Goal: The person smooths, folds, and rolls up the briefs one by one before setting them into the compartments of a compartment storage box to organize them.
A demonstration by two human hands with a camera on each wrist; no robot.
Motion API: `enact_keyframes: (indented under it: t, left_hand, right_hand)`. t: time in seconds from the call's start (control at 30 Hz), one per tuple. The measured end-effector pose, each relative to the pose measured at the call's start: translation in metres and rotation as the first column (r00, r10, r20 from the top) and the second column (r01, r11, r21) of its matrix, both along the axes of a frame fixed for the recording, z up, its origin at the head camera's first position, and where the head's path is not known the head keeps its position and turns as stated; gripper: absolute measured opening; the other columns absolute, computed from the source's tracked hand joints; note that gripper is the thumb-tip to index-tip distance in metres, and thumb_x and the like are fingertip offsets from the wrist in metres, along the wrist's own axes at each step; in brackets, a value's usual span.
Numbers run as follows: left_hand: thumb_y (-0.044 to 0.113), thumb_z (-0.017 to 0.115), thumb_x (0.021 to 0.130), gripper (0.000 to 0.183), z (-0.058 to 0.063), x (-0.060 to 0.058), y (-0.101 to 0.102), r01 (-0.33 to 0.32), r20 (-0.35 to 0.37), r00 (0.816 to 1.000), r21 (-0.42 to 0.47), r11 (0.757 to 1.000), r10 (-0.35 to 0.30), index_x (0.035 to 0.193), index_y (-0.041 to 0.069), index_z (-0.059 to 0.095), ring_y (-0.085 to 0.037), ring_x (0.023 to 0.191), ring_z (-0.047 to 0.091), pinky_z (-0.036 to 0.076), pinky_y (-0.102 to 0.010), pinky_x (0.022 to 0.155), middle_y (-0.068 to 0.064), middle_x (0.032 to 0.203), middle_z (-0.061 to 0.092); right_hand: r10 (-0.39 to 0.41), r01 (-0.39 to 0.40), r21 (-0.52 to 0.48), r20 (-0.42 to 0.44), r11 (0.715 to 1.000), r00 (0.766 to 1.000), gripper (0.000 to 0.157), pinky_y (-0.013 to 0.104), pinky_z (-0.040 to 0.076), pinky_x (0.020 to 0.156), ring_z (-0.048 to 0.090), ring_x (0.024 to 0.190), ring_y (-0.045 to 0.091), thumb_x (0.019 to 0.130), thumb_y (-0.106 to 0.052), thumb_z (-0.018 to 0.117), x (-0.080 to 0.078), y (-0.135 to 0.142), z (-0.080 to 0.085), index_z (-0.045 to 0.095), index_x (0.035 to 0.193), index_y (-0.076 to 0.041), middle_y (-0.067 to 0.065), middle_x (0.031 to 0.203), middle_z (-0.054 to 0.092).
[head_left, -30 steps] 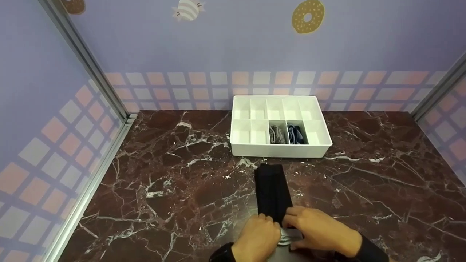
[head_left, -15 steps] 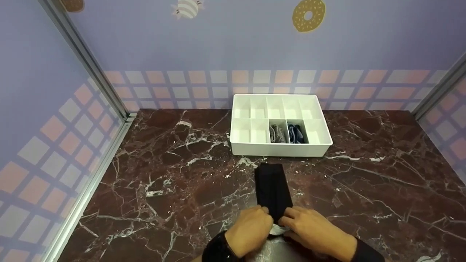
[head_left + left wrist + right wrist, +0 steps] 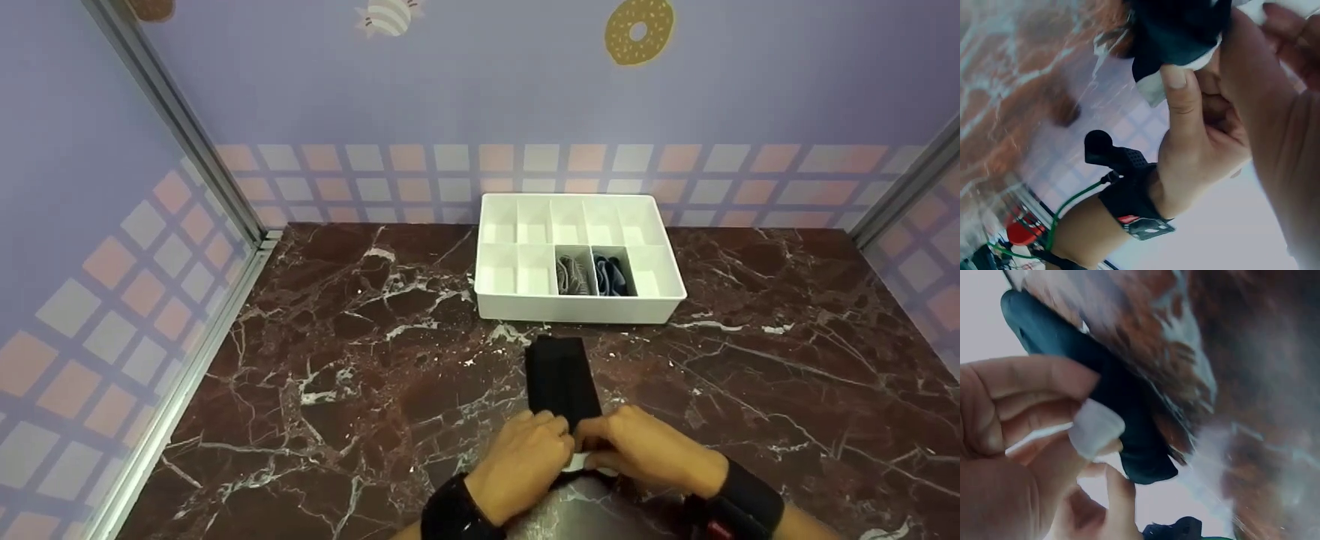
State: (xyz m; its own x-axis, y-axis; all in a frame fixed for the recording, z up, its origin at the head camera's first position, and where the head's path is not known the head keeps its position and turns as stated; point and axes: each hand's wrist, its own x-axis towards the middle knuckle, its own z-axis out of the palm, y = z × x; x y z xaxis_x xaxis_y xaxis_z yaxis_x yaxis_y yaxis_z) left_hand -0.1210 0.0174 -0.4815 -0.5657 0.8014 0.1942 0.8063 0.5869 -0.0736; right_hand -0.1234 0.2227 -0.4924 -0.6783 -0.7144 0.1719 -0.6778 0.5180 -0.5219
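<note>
A long black sock [image 3: 561, 379] lies lengthwise on the table, its near end white. My left hand [image 3: 525, 459] grips the left side of that near end; in the left wrist view, the thumb [image 3: 1181, 95] presses against its pale edge. On the other side my right hand [image 3: 649, 448] pinches the white end [image 3: 1095, 430] between thumb and fingers, as the right wrist view shows. The far part of the sock stays flat on the table. Fingers hide much of the fold between the hands.
Behind the sock stands a white divided box [image 3: 574, 309]. One front compartment holds a grey striped sock [image 3: 571, 276], the one beside it a dark blue sock [image 3: 610, 276]. Brown veined marble [image 3: 360, 420] forms the tabletop, with walls at the back and both sides.
Both hands have moved slightly away from the body along the sock. Less of its white end shows between them, and the black length beyond the fingers is shorter. The box has stayed put.
</note>
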Motion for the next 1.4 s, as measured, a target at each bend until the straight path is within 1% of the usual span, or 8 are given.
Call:
enact_keyframes:
  t: [0.27, 0.5, 0.67, 0.8, 0.97, 1.1, 1.23, 1.4]
  left_hand:
    - [0.031, 0.068, 0.071, 0.014, 0.004, 0.009, 0.0, 0.007, -0.026, 1.0, -0.084, 0.996, -0.009, 0.071, 0.017, 0.063, -0.013, 0.054, 0.05, 0.038, -0.026, 0.047, 0.004, 0.066, 0.055]
    - [0.025, 0.069, 0.072, 0.01, -0.003, 0.008, 0.004, -0.041, -0.09, 0.995, -0.1, 0.994, 0.032, 0.067, 0.019, 0.064, -0.012, 0.053, 0.049, 0.036, -0.026, 0.045, 0.004, 0.063, 0.056]
    - [0.024, 0.068, 0.068, 0.012, -0.004, 0.001, -0.001, -0.069, 0.057, 0.996, -0.024, 0.997, 0.071, 0.061, 0.015, 0.062, -0.014, 0.056, 0.051, 0.04, -0.027, 0.055, 0.003, 0.063, 0.055]
    - [0.026, 0.065, 0.071, 0.018, -0.005, -0.004, -0.006, -0.113, 0.139, 0.984, 0.003, 0.994, 0.112, 0.058, 0.015, 0.061, -0.015, 0.065, 0.051, 0.042, -0.029, 0.062, 0.003, 0.069, 0.053]
    - [0.031, 0.063, 0.076, 0.023, -0.005, -0.005, -0.008, -0.151, 0.141, 0.979, -0.007, 0.989, 0.15, 0.061, 0.014, 0.065, -0.017, 0.073, 0.05, 0.043, -0.032, 0.067, 0.0, 0.079, 0.052]
    - [0.029, 0.063, 0.077, 0.022, -0.005, -0.008, -0.006, -0.148, 0.138, 0.979, -0.01, 0.989, 0.148, 0.061, 0.015, 0.064, -0.017, 0.067, 0.052, 0.042, -0.031, 0.062, 0.001, 0.073, 0.054]
    - [0.023, 0.063, 0.077, 0.013, -0.004, -0.012, -0.006, -0.143, 0.164, 0.977, 0.042, 0.989, 0.135, 0.067, 0.015, 0.063, -0.015, 0.058, 0.054, 0.042, -0.029, 0.057, 0.002, 0.065, 0.055]
    - [0.021, 0.066, 0.079, 0.01, -0.002, -0.017, -0.007, -0.184, 0.202, 0.966, 0.115, 0.976, 0.159, 0.085, 0.016, 0.061, -0.014, 0.055, 0.056, 0.044, -0.027, 0.052, 0.002, 0.068, 0.061]
  right_hand:
    - [0.026, -0.025, -0.049, 0.013, 0.998, 1.0, 0.015, 0.014, 0.047, 0.061, 0.058, 0.071, 0.003, 0.077, -0.01, 0.073, -0.006, 0.003, -0.005, 0.064, 0.087, -0.018, -0.008, 0.085, 0.063]
    - [0.041, -0.042, -0.007, -0.175, 0.999, 0.984, 0.008, 0.014, 0.047, 0.07, 0.056, 0.079, 0.004, 0.076, -0.009, 0.073, -0.002, 0.002, -0.004, 0.07, 0.081, -0.014, -0.005, 0.089, 0.058]
    - [0.079, -0.034, 0.117, -0.406, 0.993, 0.91, 0.005, 0.022, 0.046, 0.068, 0.049, 0.077, 0.01, 0.075, -0.016, 0.073, 0.006, -0.002, -0.001, 0.072, 0.079, -0.014, -0.003, 0.085, 0.055]
    - [0.08, 0.034, 0.209, -0.51, 0.977, 0.856, 0.023, 0.029, 0.044, 0.068, 0.045, 0.076, 0.015, 0.068, -0.031, 0.078, 0.011, -0.01, -0.001, 0.07, 0.08, -0.013, -0.001, 0.084, 0.053]
    - [0.056, 0.166, 0.288, -0.63, 0.943, 0.774, 0.034, 0.034, 0.043, 0.066, 0.045, 0.074, 0.021, 0.062, -0.036, 0.079, 0.014, -0.021, -0.004, 0.065, 0.079, -0.009, 0.003, 0.082, 0.051]
    - [0.055, 0.205, 0.294, -0.682, 0.933, 0.729, 0.022, 0.034, 0.044, 0.063, 0.047, 0.07, 0.022, 0.068, -0.022, 0.069, 0.016, -0.026, -0.006, 0.064, 0.084, -0.008, 0.004, 0.079, 0.051]
    - [0.014, 0.215, 0.254, -0.675, 0.943, 0.738, 0.016, 0.031, 0.045, 0.054, 0.05, 0.061, 0.018, 0.068, -0.013, 0.065, 0.014, -0.025, -0.008, 0.063, 0.083, -0.009, 0.001, 0.072, 0.052]
    - [-0.036, 0.205, 0.245, -0.556, 0.947, 0.83, 0.024, 0.031, 0.047, 0.053, 0.055, 0.061, 0.016, 0.066, -0.02, 0.078, 0.009, -0.02, -0.005, 0.066, 0.085, -0.011, -0.001, 0.074, 0.058]
